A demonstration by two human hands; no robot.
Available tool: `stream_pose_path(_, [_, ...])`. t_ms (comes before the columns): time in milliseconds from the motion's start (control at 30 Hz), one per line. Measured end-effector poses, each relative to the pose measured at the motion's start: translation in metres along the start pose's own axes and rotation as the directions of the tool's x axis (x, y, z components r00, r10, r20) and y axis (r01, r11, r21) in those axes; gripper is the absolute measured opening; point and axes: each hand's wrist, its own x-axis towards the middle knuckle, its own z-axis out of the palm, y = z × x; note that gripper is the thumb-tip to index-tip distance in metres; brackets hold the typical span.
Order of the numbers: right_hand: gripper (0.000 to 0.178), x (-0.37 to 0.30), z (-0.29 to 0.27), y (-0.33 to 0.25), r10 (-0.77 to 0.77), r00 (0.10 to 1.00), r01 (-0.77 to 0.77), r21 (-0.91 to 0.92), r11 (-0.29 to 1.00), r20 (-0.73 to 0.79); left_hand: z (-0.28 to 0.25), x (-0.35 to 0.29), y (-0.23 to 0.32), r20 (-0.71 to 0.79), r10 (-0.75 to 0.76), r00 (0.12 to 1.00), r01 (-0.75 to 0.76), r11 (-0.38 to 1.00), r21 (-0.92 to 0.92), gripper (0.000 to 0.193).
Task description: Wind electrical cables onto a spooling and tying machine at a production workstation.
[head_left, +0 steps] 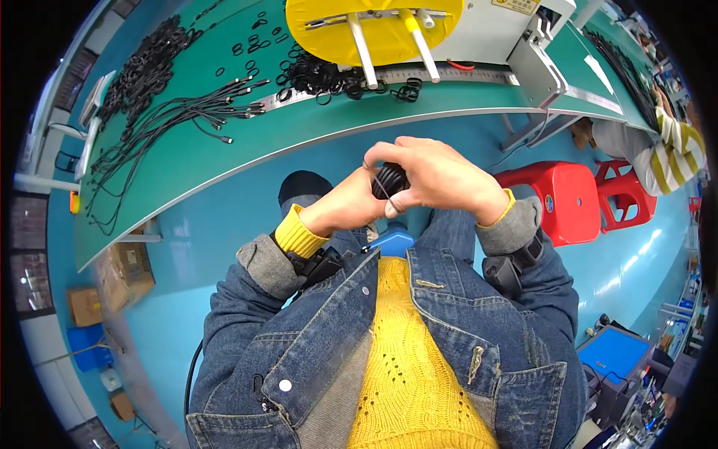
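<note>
Both my hands are closed around a small coil of black cable, held above my lap just off the table's front edge. From the left, my left hand grips the coil's side. My right hand wraps over it from the right, its thumb at the lower edge and fingers across the top. A thin dark loop stands out around the coil, between the fingers. Part of the coil is hidden by my fingers. Beyond my hands is a machine with a yellow disc bearing pale pegs.
On the green table lie loose black cables, a heap of black loops and small black rings. Red stools stand at the right, near another person's striped sleeve. Cardboard boxes sit lower left.
</note>
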Motion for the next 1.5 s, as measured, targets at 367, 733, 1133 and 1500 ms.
stream_pose_path(367, [0.024, -0.019, 0.04, 0.011, 0.645, 0.743, -0.328, 0.937, 0.117, 0.179, -0.008, -0.014, 0.005, -0.169, -0.041, 0.985, -0.014, 0.949, -0.315, 0.028])
stream_pose_path(733, [0.028, 0.018, 0.056, -0.022, 0.288, 0.93, -0.311, -0.071, 0.948, -0.229, 0.001, -0.004, -0.036, -0.291, 0.214, 0.932, -0.133, 0.953, 0.274, 0.018])
stream_pose_path(1133, [0.03, -0.018, 0.108, 0.035, 0.607, 0.771, -0.572, 0.632, 0.523, 0.196, -0.079, -0.032, -0.04, 0.042, -0.364, 0.931, 0.278, 0.63, -0.725, 0.013])
stream_pose_path(1500, [0.022, -0.054, 0.12, 0.04, 0.671, 0.685, -0.664, 0.621, 0.416, 0.283, -0.396, -0.052, -0.026, -0.894, 0.277, 0.353, 0.507, 0.746, 0.432, 0.039])
